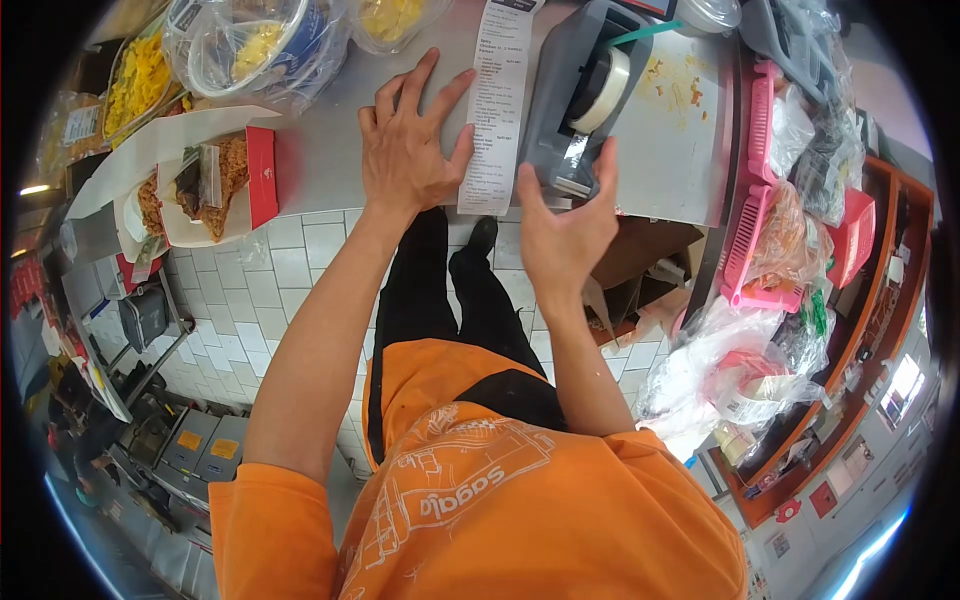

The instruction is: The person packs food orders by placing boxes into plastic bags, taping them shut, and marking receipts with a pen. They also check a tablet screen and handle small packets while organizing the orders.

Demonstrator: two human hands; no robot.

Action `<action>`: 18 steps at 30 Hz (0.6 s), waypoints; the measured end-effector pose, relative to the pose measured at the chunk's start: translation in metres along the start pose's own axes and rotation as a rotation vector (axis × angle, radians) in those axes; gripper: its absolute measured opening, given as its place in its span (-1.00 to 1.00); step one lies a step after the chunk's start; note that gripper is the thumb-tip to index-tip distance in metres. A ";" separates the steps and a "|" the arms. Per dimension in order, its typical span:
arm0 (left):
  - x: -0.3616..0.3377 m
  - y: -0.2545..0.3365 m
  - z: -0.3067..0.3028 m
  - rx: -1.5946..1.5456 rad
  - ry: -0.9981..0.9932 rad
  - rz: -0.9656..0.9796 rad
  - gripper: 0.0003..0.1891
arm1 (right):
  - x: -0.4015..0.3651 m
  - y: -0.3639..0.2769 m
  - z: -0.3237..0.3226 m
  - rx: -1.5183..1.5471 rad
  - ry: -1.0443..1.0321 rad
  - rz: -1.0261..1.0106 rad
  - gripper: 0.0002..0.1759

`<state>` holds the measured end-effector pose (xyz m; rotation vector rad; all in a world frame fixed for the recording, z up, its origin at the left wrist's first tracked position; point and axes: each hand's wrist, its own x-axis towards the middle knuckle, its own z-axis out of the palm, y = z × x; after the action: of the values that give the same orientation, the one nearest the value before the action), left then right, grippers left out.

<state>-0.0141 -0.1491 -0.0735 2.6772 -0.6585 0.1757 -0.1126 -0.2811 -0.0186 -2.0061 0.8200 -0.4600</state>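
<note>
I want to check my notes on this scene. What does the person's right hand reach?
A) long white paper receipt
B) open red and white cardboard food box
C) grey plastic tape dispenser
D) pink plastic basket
C: the right hand is up against the front of the grey plastic tape dispenser, while the left hand lies flat beside the long white paper receipt.
</note>
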 end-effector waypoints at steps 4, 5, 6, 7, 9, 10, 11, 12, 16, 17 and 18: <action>-0.003 -0.008 0.004 0.004 0.051 0.120 -0.40 | -0.003 -0.002 0.006 0.126 -0.021 0.095 -0.03; -0.005 -0.010 0.006 0.052 0.038 0.250 -0.42 | -0.003 -0.001 0.006 0.126 -0.022 0.096 -0.03; -0.004 -0.010 0.005 0.050 0.038 0.251 -0.42 | -0.004 0.001 0.006 0.151 -0.021 0.087 -0.04; -0.004 -0.010 0.003 0.028 -0.015 0.234 -0.46 | -0.003 0.003 0.005 0.176 -0.019 0.078 -0.06; -0.001 -0.007 0.000 0.006 -0.064 0.216 -0.51 | -0.001 0.011 0.003 0.130 -0.007 0.015 -0.07; 0.000 -0.004 -0.002 -0.021 -0.058 0.161 -0.50 | 0.002 0.013 0.002 0.086 0.005 -0.043 -0.09; 0.001 -0.002 -0.004 -0.047 -0.057 0.105 -0.49 | 0.002 0.013 -0.003 0.085 0.003 -0.040 -0.09; 0.001 -0.002 -0.005 -0.047 -0.062 0.102 -0.49 | 0.004 0.001 -0.011 0.134 -0.008 0.027 -0.10; 0.000 -0.001 -0.002 -0.029 -0.036 0.075 -0.48 | -0.004 -0.001 -0.016 0.103 -0.038 0.088 -0.14; 0.001 -0.002 -0.001 -0.043 -0.025 0.068 -0.48 | -0.006 0.005 -0.013 0.108 -0.028 0.013 -0.15; 0.002 -0.001 -0.002 -0.041 -0.021 0.067 -0.48 | -0.006 0.002 -0.012 0.110 -0.029 0.010 -0.15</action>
<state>-0.0120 -0.1482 -0.0720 2.6231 -0.7511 0.1500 -0.1247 -0.2849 -0.0141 -1.9021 0.7698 -0.4597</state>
